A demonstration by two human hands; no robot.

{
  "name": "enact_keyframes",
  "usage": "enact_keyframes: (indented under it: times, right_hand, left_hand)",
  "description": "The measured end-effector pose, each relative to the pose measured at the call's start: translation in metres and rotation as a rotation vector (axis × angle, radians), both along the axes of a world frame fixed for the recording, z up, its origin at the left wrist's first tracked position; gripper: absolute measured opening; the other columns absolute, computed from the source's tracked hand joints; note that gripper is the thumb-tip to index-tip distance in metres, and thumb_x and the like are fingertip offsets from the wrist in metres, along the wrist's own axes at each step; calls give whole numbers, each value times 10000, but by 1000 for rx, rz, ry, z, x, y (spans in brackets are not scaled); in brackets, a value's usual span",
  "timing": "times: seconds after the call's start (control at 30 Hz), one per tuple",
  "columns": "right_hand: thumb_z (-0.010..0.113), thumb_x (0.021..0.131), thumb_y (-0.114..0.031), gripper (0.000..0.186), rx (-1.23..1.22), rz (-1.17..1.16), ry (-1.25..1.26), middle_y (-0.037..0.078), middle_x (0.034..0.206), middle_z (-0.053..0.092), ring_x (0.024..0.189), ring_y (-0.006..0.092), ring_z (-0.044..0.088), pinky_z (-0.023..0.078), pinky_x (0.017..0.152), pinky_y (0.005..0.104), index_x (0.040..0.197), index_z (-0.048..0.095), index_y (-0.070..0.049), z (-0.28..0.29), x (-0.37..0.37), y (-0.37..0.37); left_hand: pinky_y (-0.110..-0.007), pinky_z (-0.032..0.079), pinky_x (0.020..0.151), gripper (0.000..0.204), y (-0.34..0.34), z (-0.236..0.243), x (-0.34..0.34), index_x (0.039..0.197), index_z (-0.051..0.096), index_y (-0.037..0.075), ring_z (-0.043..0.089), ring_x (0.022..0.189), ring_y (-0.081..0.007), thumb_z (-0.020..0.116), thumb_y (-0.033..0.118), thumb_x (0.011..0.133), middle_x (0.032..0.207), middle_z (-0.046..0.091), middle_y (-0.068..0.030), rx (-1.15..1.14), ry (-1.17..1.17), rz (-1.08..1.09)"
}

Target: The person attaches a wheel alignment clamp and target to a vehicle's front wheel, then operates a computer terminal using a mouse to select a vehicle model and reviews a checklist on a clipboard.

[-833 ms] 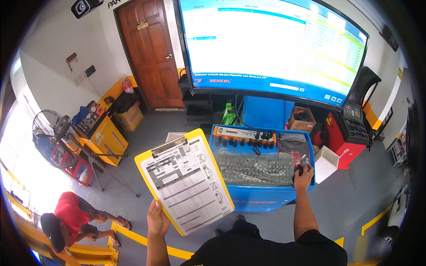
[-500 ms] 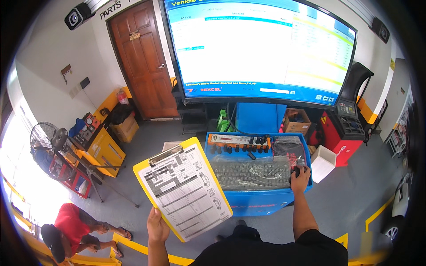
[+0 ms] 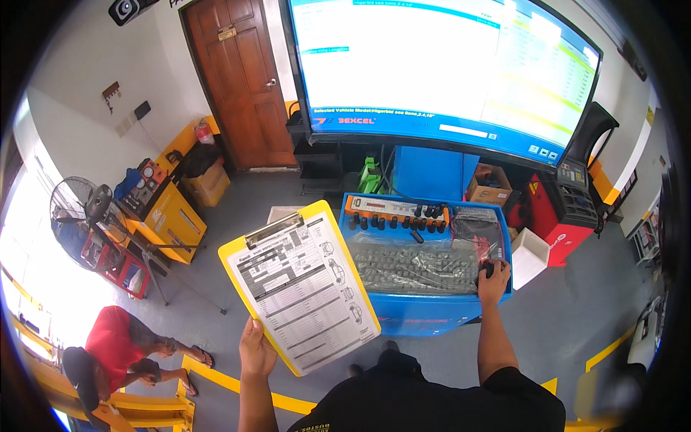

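My left hand (image 3: 257, 348) grips the lower left edge of a yellow clipboard (image 3: 229, 268), thumb in front. A metal clip holds a printed form (image 3: 302, 299) with small car drawings on it. My right hand (image 3: 494, 281) is closed over a black computer mouse (image 3: 488, 269) at the right end of a blue console. Beside it lies a keyboard (image 3: 417, 266) under clear plastic film. Behind the keyboard, an orange unit (image 3: 392, 209) has several black plugs or knobs along its front. A large screen (image 3: 410, 79) with lists and a blue bar hangs above.
The blue console (image 3: 432, 306) stands before me. A red machine (image 3: 565, 223) and a white box (image 3: 530, 252) are to its right. At left are a yellow cabinet (image 3: 173, 227), a fan (image 3: 75, 209) and a tripod leg. A person in red (image 3: 115, 342) sits at lower left.
The view has tilted down and shifted slightly left, so the screen and console sit higher. My left hand still holds the clipboard; my right hand stays on the mouse.
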State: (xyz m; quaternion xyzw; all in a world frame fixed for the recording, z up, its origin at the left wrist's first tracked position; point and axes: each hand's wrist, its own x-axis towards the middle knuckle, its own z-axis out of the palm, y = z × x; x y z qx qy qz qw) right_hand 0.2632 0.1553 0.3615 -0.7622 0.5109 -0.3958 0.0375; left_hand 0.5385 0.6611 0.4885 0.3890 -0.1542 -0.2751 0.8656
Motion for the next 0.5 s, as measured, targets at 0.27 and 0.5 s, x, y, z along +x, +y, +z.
enact_keyframes:
  times: [0.27,0.5]
  right_hand:
    - [641,772,-140,297,-1,-5,12,170,1219,522,1162,387,514,431,1010,478,1061,646,-73,2,4,-1]
    - [638,763,-139,299,-21,13,-4,167,1213,527,1155,389,517,436,1003,479,1056,647,-80,0,3,-3]
  left_hand:
    - [-373,484,1058,441,3,-7,2,1400,444,-28,612,1228,-257,438,273,1078,1371,596,-159,-14,13,-3]
    - [-374,486,1057,440,2,-13,4,1403,447,-30,615,1224,-259,445,264,1076,1363,603,-162,-35,24,2]
